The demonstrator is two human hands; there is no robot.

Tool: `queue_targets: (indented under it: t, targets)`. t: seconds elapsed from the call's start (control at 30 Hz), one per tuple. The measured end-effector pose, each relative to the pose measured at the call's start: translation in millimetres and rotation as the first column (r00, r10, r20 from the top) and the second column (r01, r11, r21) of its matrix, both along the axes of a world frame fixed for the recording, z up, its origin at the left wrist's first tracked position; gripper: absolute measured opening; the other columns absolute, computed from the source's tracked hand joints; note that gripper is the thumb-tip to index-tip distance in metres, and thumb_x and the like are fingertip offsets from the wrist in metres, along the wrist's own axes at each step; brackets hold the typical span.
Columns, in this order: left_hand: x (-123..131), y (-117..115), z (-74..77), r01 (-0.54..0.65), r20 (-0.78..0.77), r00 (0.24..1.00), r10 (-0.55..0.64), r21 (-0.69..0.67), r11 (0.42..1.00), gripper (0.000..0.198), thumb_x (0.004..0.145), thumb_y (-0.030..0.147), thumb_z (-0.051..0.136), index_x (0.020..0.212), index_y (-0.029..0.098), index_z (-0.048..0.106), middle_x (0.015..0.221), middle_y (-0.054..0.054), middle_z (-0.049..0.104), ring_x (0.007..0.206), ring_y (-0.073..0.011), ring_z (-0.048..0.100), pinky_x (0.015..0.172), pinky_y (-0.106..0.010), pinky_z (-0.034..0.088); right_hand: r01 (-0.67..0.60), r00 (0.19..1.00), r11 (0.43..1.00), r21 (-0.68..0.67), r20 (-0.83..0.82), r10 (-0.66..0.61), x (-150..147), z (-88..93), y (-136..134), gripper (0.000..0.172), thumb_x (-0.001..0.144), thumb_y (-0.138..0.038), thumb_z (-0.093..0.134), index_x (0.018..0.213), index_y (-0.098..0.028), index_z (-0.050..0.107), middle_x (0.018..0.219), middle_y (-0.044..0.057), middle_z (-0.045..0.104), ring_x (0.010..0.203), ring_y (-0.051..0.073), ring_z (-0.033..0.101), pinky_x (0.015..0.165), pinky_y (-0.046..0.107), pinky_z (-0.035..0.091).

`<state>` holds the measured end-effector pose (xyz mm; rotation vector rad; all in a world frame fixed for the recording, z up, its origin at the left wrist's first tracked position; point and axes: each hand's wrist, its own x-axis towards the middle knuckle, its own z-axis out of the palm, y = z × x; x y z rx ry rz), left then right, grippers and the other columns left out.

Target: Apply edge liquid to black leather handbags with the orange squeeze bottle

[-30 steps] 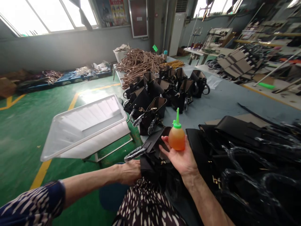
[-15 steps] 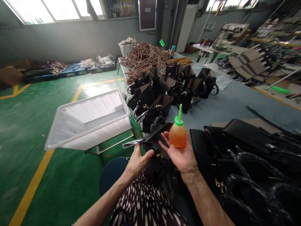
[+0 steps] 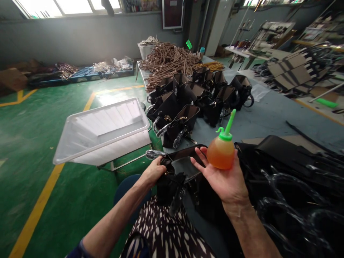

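My left hand (image 3: 156,170) is closed on the edge of a black bag (image 3: 170,184) in front of my body, near its plastic-wrapped handle. A squeeze bottle (image 3: 220,152) of orange liquid, with a green cap and spout, rests upright in my right hand (image 3: 224,175). That palm faces up, with the thumb behind the bottle and some fingers spread on its left. The bag's opening faces up, and its brown inner side shows below the bottle. Several black bags (image 3: 185,123) with wrapped handles stand beyond my hands on the grey-blue table (image 3: 271,118).
A white plastic tub (image 3: 102,130) sits on a metal stand at the left. Brown straps (image 3: 172,61) are heaped at the table's far end. Black bag pieces with wrapped handles (image 3: 285,208) lie close on the right. A dark blue stool (image 3: 126,188) is below my left forearm.
My left hand has gone from open to closed on the bag's edge. My right hand has moved right with the bottle, whose spout now leans more to the right.
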<state>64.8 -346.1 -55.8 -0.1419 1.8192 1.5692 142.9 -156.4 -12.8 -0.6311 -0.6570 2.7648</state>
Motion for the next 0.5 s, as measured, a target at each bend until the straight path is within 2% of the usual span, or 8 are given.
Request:
queue_targets:
  t: [0.1,0.17,0.23,0.3,0.4,0.5]
  targets:
    - [-9.5,-4.6,10.5,0.15,0.011,0.989,-0.15,-0.025,0.988,0.052,0.051,0.005,0.043,0.1,0.013,0.059,0.069,0.002,0.062,0.051,-0.0094,0.05,0.044,-0.018,0.034,0.009,1.0,1.0,0.024,0.003,-0.009,8.2,1.2,2.6,0.048,0.081,-0.066,0.051,0.097,-0.024,0.068,0.093,0.01,0.069,0.112,0.033,0.055,0.096,0.063,0.034]
    - [-15.8,-4.9,11.6,0.234,-0.024,0.971,-0.237,-0.087,0.968,0.048,0.053,0.005,0.045,0.098,0.014,0.061,0.069,0.002,0.062,0.048,-0.0082,0.047,0.042,-0.018,0.03,0.019,1.0,0.999,0.03,0.02,-0.02,12.2,-2.1,4.2,0.048,0.08,-0.066,0.052,0.098,-0.024,0.068,0.092,0.01,0.069,0.11,0.033,0.056,0.096,0.063,0.034]
    - [-20.7,-3.4,9.0,0.266,-0.053,0.96,-0.274,-0.132,0.955,0.045,0.056,0.006,0.046,0.097,0.014,0.062,0.07,0.002,0.063,0.048,-0.0082,0.046,0.043,-0.019,0.031,0.033,0.999,0.999,0.036,0.042,-0.034,13.7,-7.5,6.5,0.048,0.079,-0.066,0.053,0.098,-0.024,0.068,0.092,0.011,0.069,0.109,0.033,0.056,0.096,0.063,0.035]
    - [-22.9,-1.1,4.0,0.258,-0.095,0.957,-0.272,-0.142,0.956,0.042,0.062,0.009,0.046,0.1,0.015,0.061,0.076,0.001,0.064,0.055,-0.0099,0.051,0.05,-0.02,0.037,0.055,0.997,0.998,0.041,0.054,-0.057,12.6,-12.6,9.6,0.048,0.08,-0.065,0.053,0.099,-0.024,0.068,0.093,0.01,0.069,0.109,0.032,0.057,0.096,0.063,0.035]
    - [-20.5,3.4,-6.8,0.203,-0.234,0.943,-0.235,-0.154,0.967,0.037,0.073,0.019,0.052,0.109,0.016,0.059,0.099,-0.003,0.065,0.085,-0.016,0.059,0.074,-0.024,0.045,0.084,0.994,0.996,0.038,0.063,-0.087,8.1,-17.0,14.1,0.047,0.08,-0.065,0.053,0.098,-0.024,0.068,0.092,0.01,0.069,0.109,0.032,0.056,0.096,0.063,0.034]
    - [-14.9,10.7,-20.3,0.087,-0.354,0.921,-0.166,-0.228,0.97,0.044,0.074,0.031,0.06,0.115,0.015,0.056,0.117,-0.009,0.057,0.109,-0.0229,0.053,0.095,-0.031,0.039,0.083,0.994,0.996,0.028,0.074,-0.085,3.6,-17.8,15.6,0.046,0.079,-0.064,0.055,0.099,-0.025,0.067,0.093,0.011,0.069,0.11,0.032,0.056,0.095,0.064,0.034]
